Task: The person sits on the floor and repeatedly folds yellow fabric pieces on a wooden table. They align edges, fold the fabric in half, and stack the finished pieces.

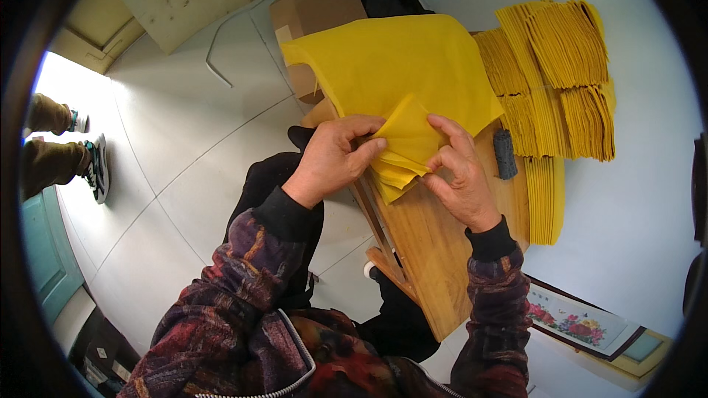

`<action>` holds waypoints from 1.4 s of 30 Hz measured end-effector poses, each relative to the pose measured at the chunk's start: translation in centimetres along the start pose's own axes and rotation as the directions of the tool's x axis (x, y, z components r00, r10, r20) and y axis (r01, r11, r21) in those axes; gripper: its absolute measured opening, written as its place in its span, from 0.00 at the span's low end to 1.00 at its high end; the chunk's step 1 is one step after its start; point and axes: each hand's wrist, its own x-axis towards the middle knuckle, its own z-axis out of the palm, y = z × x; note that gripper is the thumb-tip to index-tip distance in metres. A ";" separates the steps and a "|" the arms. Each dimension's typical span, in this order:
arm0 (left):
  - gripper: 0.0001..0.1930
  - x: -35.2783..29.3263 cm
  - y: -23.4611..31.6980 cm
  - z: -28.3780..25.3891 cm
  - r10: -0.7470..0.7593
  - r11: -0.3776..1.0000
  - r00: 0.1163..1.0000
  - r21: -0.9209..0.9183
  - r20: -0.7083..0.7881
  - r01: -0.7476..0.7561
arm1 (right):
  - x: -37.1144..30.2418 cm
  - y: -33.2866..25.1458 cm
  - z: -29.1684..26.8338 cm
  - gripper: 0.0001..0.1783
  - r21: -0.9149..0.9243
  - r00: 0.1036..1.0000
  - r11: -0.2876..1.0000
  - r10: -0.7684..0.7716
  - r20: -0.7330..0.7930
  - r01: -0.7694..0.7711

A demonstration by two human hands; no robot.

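A thin yellow sheet (405, 133), folded into layers with a pointed upper corner, is held up over the near part of a wooden table. My left hand (335, 155) pinches its left side between thumb and fingers. At the right edge, my right hand (461, 173) has thumb and fingertips closed on the lower layers, with the other fingers bent. A large flat yellow sheet (398, 51), cloth-like or paper, spreads over the far end of the table just beyond my hands. Whether it joins the folded piece is hidden.
Tall stacks of folded yellow sheets (564, 51) stand along the table's right side. A dark grey block (505, 155) lies on the wooden table (442, 265). Behind is a cardboard box (317, 11). Another person's legs (55, 158) are at the far left. A floral picture (579, 320) sits lower right.
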 end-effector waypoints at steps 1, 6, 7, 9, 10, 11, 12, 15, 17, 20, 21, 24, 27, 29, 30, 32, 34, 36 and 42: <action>0.14 -0.1 0.3 -0.2 -0.014 0.999 1.000 -0.031 0.021 0.015 | 0.0 0.0 0.0 0.11 0.007 1.000 1.000 0.008 0.001 -0.008; 0.22 -0.2 1.6 -1.1 -0.072 0.991 0.989 -0.102 0.132 0.086 | 0.0 -0.1 0.0 0.12 0.031 0.999 0.999 0.030 -0.013 -0.029; 0.23 -0.2 1.7 -1.1 -0.075 0.991 0.989 -0.103 0.130 0.089 | 0.0 -0.1 0.0 0.12 0.028 0.999 0.999 0.034 -0.002 -0.034; 0.25 -0.3 2.0 -1.1 -0.081 0.990 0.989 -0.104 0.125 0.094 | 0.0 -0.1 0.0 0.12 0.018 0.999 0.999 0.038 0.009 -0.038; 0.25 -0.3 2.0 -1.1 -0.081 0.991 0.989 -0.100 0.125 0.094 | 0.0 -0.1 -0.1 0.12 0.011 0.999 0.999 0.038 0.007 -0.038; 0.25 -0.3 2.0 -1.1 -0.081 0.991 0.989 -0.097 0.125 0.093 | 0.0 -0.2 -0.1 0.12 0.004 0.999 0.999 0.039 0.006 -0.039; 0.24 -0.3 2.0 -1.0 -0.081 0.991 0.989 -0.093 0.126 0.093 | 0.0 -0.2 -0.1 0.12 0.002 0.999 0.999 0.039 0.003 -0.039; 0.24 -0.3 1.6 -1.0 -0.073 0.996 0.990 -0.050 0.123 0.079 | 0.0 -0.4 -0.2 0.13 0.003 0.999 0.999 0.043 -0.004 -0.043; 0.24 -0.2 1.3 -0.8 -0.043 0.998 0.993 -0.041 0.110 0.047 | 0.0 -0.5 -0.2 0.13 0.012 0.999 0.999 0.048 -0.007 -0.048; 0.22 -0.1 0.7 -0.8 -0.046 0.999 0.993 0.027 0.113 0.043 | 0.0 -0.6 -0.2 0.13 0.008 0.998 0.998 0.055 -0.010 -0.055; 0.22 -0.1 0.6 -0.8 -0.046 0.998 0.992 0.039 0.115 0.042 | -0.1 -0.5 -0.2 0.13 0.006 0.998 0.998 0.058 -0.010 -0.058; 0.19 -0.1 0.4 -0.5 -0.027 0.999 0.995 0.044 0.098 0.023 | -0.2 -0.4 -0.1 0.13 0.006 0.998 0.998 0.063 -0.018 -0.063; 0.14 0.0 0.5 -0.4 0.048 0.990 0.998 0.130 0.051 -0.054 | -0.4 -0.3 0.4 0.17 0.003 0.994 0.996 0.084 -0.073 -0.084; 0.12 -0.1 0.8 -0.1 0.023 0.984 1.000 0.176 -0.006 -0.022 | -1.0 -0.6 1.0 0.21 0.012 0.980 0.993 0.121 -0.158 -0.120; 0.11 -0.1 0.9 0.1 0.024 0.982 0.999 0.188 -0.036 -0.016 | -1.2 -0.8 1.2 0.23 -0.039 0.975 0.994 0.089 -0.202 -0.099; 0.11 -0.1 1.0 0.4 -0.012 0.983 0.996 0.184 -0.087 0.028 | -1.6 -0.9 1.7 0.26 -0.135 0.958 0.989 0.026 -0.284 -0.067; 0.11 -0.1 1.1 0.6 -0.027 0.983 0.993 0.175 -0.119 0.048 | -2.0 -1.1 2.3 0.24 -0.185 0.933 0.982 -0.026 -0.359 -0.044; 0.11 -0.2 1.0 0.7 -0.040 0.984 0.990 0.166 -0.132 0.062 | -2.3 -1.1 2.5 0.22 -0.244 0.931 0.970 -0.070 -0.358 -0.021; 0.12 -0.1 0.6 0.7 -0.005 0.989 0.992 0.149 -0.130 0.024 | -2.2 -0.7 2.3 0.13 -0.339 0.972 0.940 -0.124 -0.201 0.050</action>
